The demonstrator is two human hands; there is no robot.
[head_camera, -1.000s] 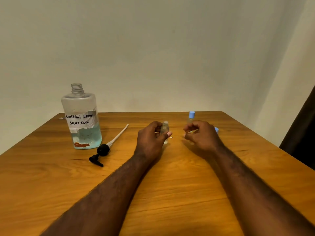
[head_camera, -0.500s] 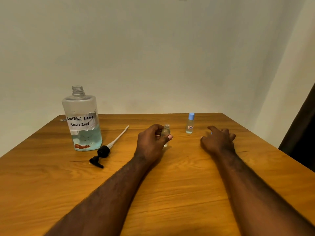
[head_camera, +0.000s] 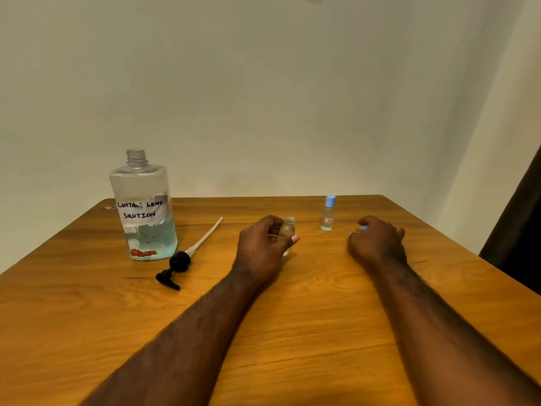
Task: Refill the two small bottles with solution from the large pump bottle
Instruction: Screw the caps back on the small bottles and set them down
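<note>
The left hand (head_camera: 263,247) wraps thumb and fingers round a small open bottle (head_camera: 287,230) standing on the table (head_camera: 292,332). The right hand (head_camera: 379,244) rests knuckles-up, fingers curled on a blue cap (head_camera: 364,228) of which only a sliver shows. There are two small bottles: the capped bottle (head_camera: 328,213) stands untouched at one o'clock from the left hand. One large bottle (head_camera: 145,212), neck open, stands at ten o'clock. One pump (head_camera: 181,259) lies at its four o'clock.

Open lg bottle (head_camera: 146,183) upright left; uncapped sm bottle (head_camera: 288,227) mid; capped sm bottle (head_camera: 328,213) rear-right.
</note>
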